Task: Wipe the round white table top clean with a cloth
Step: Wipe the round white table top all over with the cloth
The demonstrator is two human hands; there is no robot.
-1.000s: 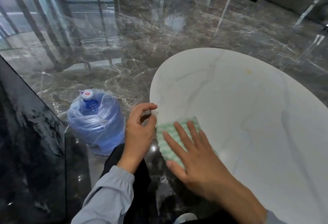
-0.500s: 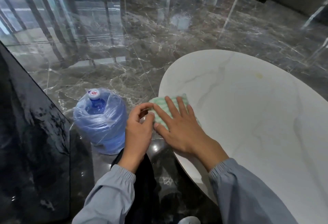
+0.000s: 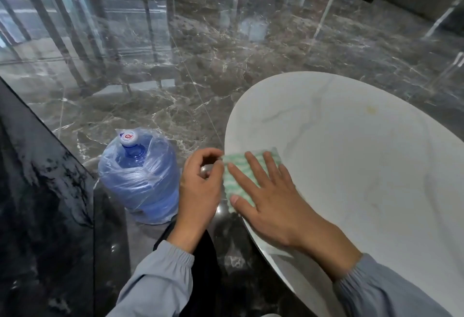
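cloth (image 3: 235, 181) under right hand (image 3: 273, 206) | table top (image 3: 364, 166) edge | left hand (image 3: 198, 191) beside

The round white marble-veined table top (image 3: 351, 166) runs off the right and bottom edges of the head view, and its base is hidden beneath it. The right hand (image 3: 273, 203) covers most of the green-and-white striped cloth (image 3: 231, 182). Whether the curled left hand (image 3: 198, 191) touches the cloth's corner cannot be told. The cap print on the blue plastic-wrapped water jug (image 3: 140, 181) is too small to read.
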